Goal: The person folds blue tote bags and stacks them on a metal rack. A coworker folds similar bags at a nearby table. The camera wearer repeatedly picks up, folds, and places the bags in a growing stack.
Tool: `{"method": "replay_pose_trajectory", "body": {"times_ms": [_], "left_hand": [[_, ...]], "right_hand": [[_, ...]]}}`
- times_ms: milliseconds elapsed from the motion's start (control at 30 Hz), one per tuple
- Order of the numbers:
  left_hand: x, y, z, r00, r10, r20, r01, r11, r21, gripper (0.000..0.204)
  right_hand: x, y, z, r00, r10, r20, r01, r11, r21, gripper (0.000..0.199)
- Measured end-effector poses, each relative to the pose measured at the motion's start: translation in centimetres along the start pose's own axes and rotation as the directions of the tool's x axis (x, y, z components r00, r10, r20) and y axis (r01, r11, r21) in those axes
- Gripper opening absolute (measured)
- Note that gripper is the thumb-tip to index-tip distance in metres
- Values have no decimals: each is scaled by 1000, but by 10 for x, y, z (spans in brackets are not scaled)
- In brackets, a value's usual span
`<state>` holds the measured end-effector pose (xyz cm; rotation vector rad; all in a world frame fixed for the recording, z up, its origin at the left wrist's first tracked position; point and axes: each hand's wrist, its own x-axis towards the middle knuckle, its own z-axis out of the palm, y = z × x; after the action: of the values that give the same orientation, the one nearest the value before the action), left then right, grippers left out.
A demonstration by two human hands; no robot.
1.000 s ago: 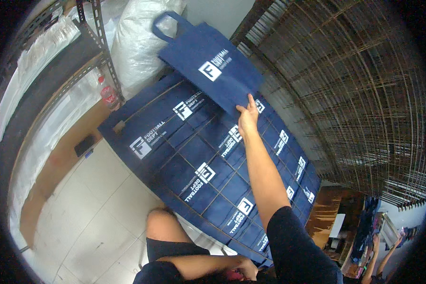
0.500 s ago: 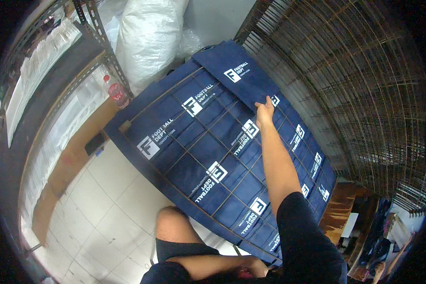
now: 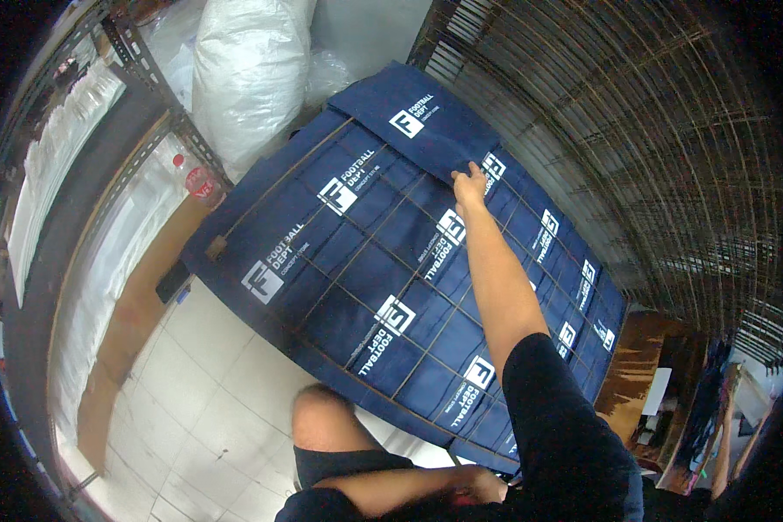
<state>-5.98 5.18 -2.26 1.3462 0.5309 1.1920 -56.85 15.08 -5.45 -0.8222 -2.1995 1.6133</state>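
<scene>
Navy fabric panels [image 3: 317, 300] with white print lie in rows on a wire mesh rack frame in front of me, its thin bars crossing over them. One separate navy fabric panel [image 3: 422, 126] rests over the far end. My right hand [image 3: 470, 185] reaches out to the near edge of that panel. Its thumb and forefinger are spread apart and touch the cloth or hover just over it. Low in the view, my left forearm crosses my lap. My left hand [image 3: 483, 481] sits beside the near side of the rack, its fingers hidden.
Stacked wire racks [image 3: 618, 130] rise on the right. A white sack [image 3: 248, 74] stands behind, with a red-capped bottle [image 3: 198, 180] near the rack's left corner. Metal shelving [image 3: 139, 65] holds white sheets at left. A wooden board [image 3: 631, 357] is at lower right.
The whole view has shifted slightly, and the rack now appears a little further left at its far end. My right hand stays by the edge of the separate panel, fingers slightly repositioned.
</scene>
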Motion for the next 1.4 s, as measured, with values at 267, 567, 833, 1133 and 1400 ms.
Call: {"method": "replay_pose_trajectory", "body": {"times_ms": [267, 567, 833, 1133, 1400], "left_hand": [[-4, 23, -14, 990, -118, 81, 112, 991, 77, 28], [-26, 72, -29, 948, -316, 40, 315, 949, 15, 33], [-10, 33, -14, 937, -333, 104, 342, 936, -88, 32], [-26, 71, -39, 949, -273, 155, 264, 962, 76, 41], [2, 72, -35, 812, -467, 350, 434, 884, 174, 58]], "right_hand": [[5, 5, 6, 1000, 12, -10, -12, 1000, 26, 64], [5, 0, -2, 998, 42, 55, -44, 998, 40, 67], [14, 1, -12, 1000, 5, -21, -7, 995, -96, 67], [-141, -48, -137, 839, -544, 35, 488, 720, -493, 43], [-244, -80, -452, 660, -718, -220, 194, 446, -874, 23]]}}
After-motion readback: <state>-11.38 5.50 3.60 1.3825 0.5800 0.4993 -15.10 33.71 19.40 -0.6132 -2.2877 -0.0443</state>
